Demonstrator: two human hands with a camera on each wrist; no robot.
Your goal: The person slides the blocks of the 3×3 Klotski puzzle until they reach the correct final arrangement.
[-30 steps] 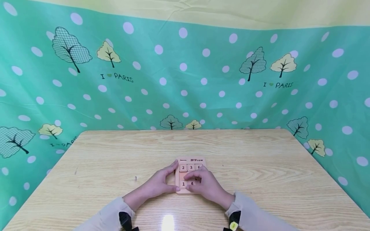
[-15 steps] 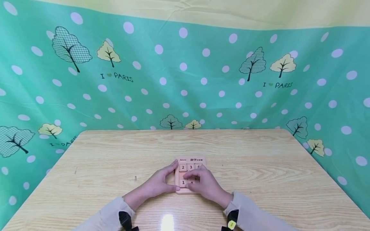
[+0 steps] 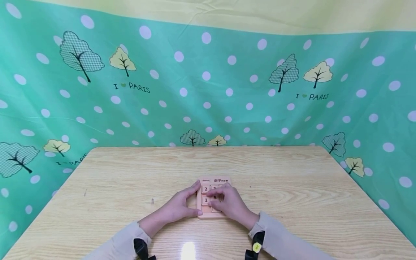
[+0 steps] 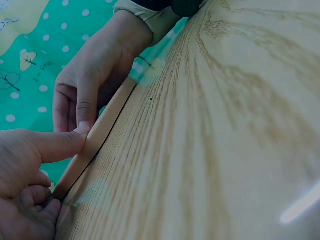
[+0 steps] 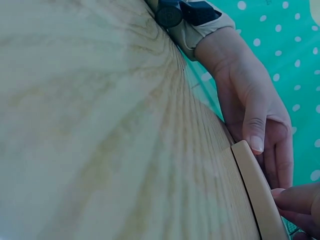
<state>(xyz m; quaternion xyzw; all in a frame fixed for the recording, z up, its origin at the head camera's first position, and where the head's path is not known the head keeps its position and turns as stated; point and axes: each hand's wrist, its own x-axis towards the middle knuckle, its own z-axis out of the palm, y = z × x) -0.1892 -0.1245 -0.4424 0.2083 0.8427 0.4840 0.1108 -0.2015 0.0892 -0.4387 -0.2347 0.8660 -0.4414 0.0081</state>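
A pale pink sliding number puzzle (image 3: 212, 215) lies flat on the table, its front side visible in the left wrist view as a long edge (image 4: 102, 125). My left hand (image 3: 175, 207) grips its left side, thumb at the near corner and index finger at the far one. Over the tiles bends my right hand (image 3: 232, 206), thumb and index fingertip touching around the tile marked 1 (image 3: 206, 200). Above that sits the tile marked 2 (image 3: 205, 189), and beside it the tile marked 5 (image 3: 215, 198). The bottom-left slot is bare. Right-hand fingers cover the right column.
The wood-grain table (image 3: 130, 180) surrounds the puzzle, with a bright light reflection near its front. A green polka-dot cloth (image 3: 208, 90) with printed trees hangs behind and at both sides. Both wrists wear black straps.
The tile marked 1 has slid away from me, from the bottom row to the middle row, baring the bottom-left slot. My right hand has shifted slightly. The left hand stays in place.
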